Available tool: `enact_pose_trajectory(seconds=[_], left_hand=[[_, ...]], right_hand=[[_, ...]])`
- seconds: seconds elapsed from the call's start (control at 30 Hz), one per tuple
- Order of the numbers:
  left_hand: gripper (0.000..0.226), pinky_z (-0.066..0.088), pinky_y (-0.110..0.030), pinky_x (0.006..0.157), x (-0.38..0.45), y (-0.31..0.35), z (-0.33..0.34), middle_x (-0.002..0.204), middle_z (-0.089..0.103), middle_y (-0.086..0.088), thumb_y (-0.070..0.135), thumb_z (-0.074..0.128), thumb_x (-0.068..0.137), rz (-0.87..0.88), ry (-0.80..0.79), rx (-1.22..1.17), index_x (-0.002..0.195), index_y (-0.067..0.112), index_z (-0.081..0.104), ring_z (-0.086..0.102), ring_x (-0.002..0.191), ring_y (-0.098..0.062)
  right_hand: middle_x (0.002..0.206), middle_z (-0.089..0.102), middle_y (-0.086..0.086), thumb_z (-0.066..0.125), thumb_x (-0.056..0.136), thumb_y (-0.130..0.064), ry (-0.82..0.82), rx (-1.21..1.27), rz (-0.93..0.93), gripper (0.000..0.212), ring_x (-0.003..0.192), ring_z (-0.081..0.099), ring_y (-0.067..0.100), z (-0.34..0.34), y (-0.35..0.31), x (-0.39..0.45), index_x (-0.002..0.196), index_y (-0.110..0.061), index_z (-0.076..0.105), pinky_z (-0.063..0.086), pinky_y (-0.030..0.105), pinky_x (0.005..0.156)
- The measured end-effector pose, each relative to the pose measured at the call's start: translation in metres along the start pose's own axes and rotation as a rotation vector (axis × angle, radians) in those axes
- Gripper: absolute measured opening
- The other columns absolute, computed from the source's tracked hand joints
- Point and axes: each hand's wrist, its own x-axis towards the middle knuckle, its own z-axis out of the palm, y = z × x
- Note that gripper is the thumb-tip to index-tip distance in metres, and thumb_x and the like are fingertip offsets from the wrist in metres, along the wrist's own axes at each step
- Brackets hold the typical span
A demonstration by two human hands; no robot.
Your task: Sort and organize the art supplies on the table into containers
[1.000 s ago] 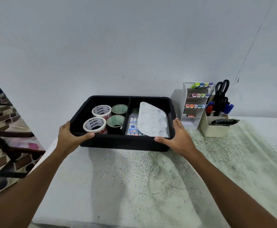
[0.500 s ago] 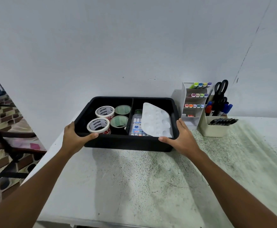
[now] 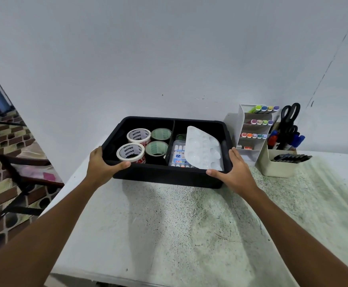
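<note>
Head view. A black divided bin (image 3: 169, 177) rests on the speckled white table (image 3: 179, 235), close to the pale wall (image 3: 169, 48). The left hand (image 3: 100, 167) grips the bin's near left corner: the thumb lies along the top of the front rim, while the fingers curl over the side wall and are hidden behind it. The right hand (image 3: 238, 169) holds the near right corner: the thumb presses the front rim, and the fingers lie against the outer right wall, their tips partly out of sight.

The left compartment holds two white tape rolls (image 3: 130, 153) printed "Ninso" and two green tape rolls (image 3: 156, 148); the far green roll is partly covered by the near one. In the right compartment a white paint palette (image 3: 203, 149) leans across a boxed set of colour sticks (image 3: 178, 155), covering most of its label. A small green object behind the box is too obscured to identify.

Just right of the bin stands a white tiered rack (image 3: 251, 129) of pastel-capped markers. Beside it, a cream caddy (image 3: 278, 167) carries black scissors (image 3: 289, 117), blue and red markers, and dark pens whose details are unclear. At the left edge, a dark chair (image 3: 24, 177) and patterned floor are cut off by the frame.
</note>
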Motion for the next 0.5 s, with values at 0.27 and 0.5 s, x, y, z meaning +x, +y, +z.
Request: enact_pose_trajectory(seconds=[0.27,0.5], left_hand=[[0.114,0.050,-0.051,0.095,-0.010,0.010,-0.001,0.133,0.048,-0.008,0.082,0.074,0.040,-0.031,0.012,0.057,0.132,0.021,0.046,0.051,0.118,-0.029],[0.103,0.051,-0.053,0.092,-0.012,0.007,-0.005,0.122,0.057,-0.009,0.083,0.073,0.044,-0.036,0.041,0.112,0.125,0.023,0.053,0.056,0.111,-0.029]], right_hand=[[0.163,0.007,-0.002,0.060,0.050,-0.083,0.000,0.015,-0.006,0.134,0.148,0.012,0.016,0.001,-0.001,-0.001,0.155,-0.013,0.014,0.021,0.038,0.116],[0.163,0.001,-0.004,0.058,0.050,-0.086,-0.054,0.054,-0.009,0.135,0.148,0.010,0.015,-0.002,-0.004,-0.003,0.155,-0.014,0.011,0.022,0.040,0.116]])
